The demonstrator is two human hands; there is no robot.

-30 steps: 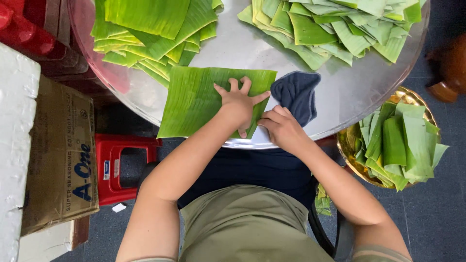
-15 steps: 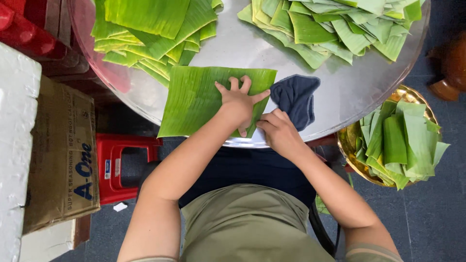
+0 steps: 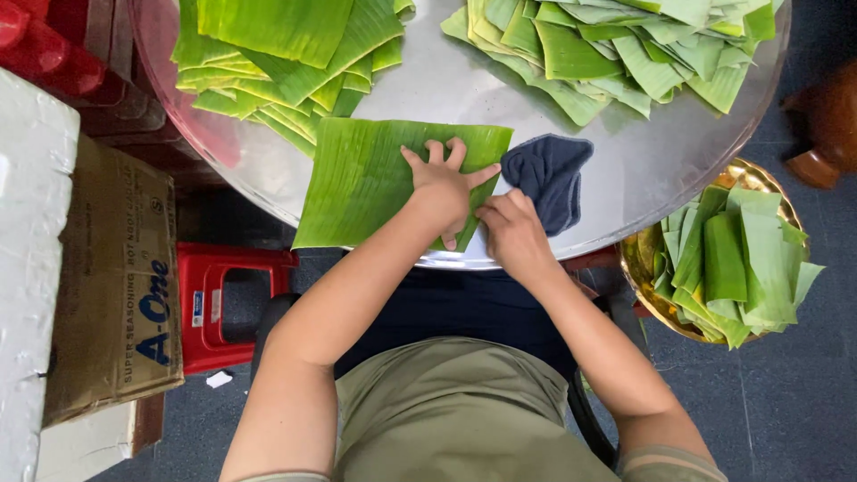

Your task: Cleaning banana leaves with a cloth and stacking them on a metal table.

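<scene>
Left hand lay flat, fingers spread, pressing down on the banana leaf; not gripping, just pinning it. Right hand was closed on the near edge of the dark blue cloth, bunched just beside the leaf's right end. Cloth touched the leaf edge, mostly sat on bare metal.

Leaf lay on the near side of the round metal table, its near edge overhanging the rim toward the person's lap. Stack of flat leaves at far left, looser pile of cut leaf pieces at far right, both well apart from the hands. Brass-coloured bowl of folded leaves stood below table level on the right. Red plastic stool and a cardboard box on the left, off the table.

Looked like a wipe-down of the leaf. To do it well, my read:
- keep the left palm flat and wide so the leaf can't slide or buckle
- stroke along the ribs, not across; cross-grain drag likely splits it
- light, even pressure, cloth kept bunched so no loose corner catches
- support the overhanging part or pull the leaf further onto the table before wiping that edge
- shift the pinning hand to reach the covered patch
</scene>
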